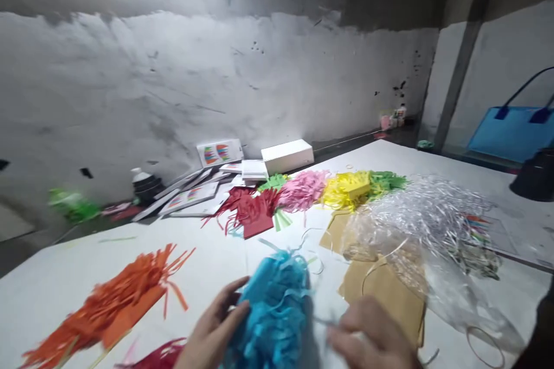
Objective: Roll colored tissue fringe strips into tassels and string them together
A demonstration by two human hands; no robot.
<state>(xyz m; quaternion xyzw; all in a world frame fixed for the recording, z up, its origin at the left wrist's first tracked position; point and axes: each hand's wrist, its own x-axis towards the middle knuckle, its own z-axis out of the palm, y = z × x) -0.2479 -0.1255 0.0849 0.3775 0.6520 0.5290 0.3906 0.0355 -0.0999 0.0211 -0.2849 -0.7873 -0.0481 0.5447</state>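
A bundle of blue fringed paper (277, 305) lies on the white tabletop in front of me. My left hand (216, 326) grips its left edge, thumb on top and fingers along the side. To the right of the bundle, apart from it, my right hand (372, 331) is blurred by motion with its fingers drawn together. A thin greyish thing shows at its fingertips, too smeared to name. Brown cardboard pieces (381, 285) lie just beyond the right hand. On the left rests a bundle of orange fringed paper (116, 300), with dark red fringe (160, 354) partly hidden by my left hand.
Across the table run fringed papers in red (255, 213), pink (303, 190), yellow (350, 187) and green (385, 181). Silvery shreds (433, 207) and clear plastic (459, 294) spread at right. Printed boxes (190, 199) and a white box (288, 157) stand by the wall. A blue bag (511, 132) is far right.
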